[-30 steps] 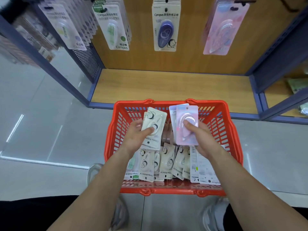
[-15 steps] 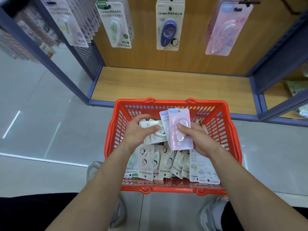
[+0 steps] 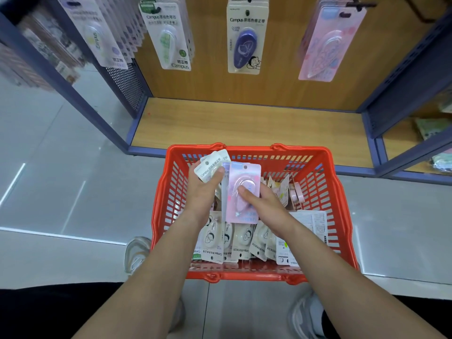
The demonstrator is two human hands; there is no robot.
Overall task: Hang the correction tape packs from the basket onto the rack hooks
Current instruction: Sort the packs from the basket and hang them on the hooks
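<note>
A red basket [image 3: 340,199] stands on the floor below the rack, with several cream correction tape packs [image 3: 241,243] lying in a row inside. My left hand [image 3: 203,192] grips a few cream packs [image 3: 210,165] over the basket's far left corner. My right hand [image 3: 261,206] holds a pink pack [image 3: 244,182], thumb on its blister, with a pale blue-edged pack behind it. On the rack hooks hang a lilac pack stack [image 3: 97,35], a green one [image 3: 168,37], a purple one [image 3: 244,40] and a pink one [image 3: 327,45].
A wooden bottom shelf [image 3: 244,128] lies just past the basket, framed by blue-grey uprights [image 3: 403,77]. A perforated side panel [image 3: 127,84] stands at the left. Small tape rolls [image 3: 297,192] lie in the basket's right side. My shoes [image 3: 137,255] stand on the grey floor beside the basket.
My left hand has turned its cream packs and lifted them toward the basket's far left corner. The pink pack in my right hand has shifted left and stands more upright.
</note>
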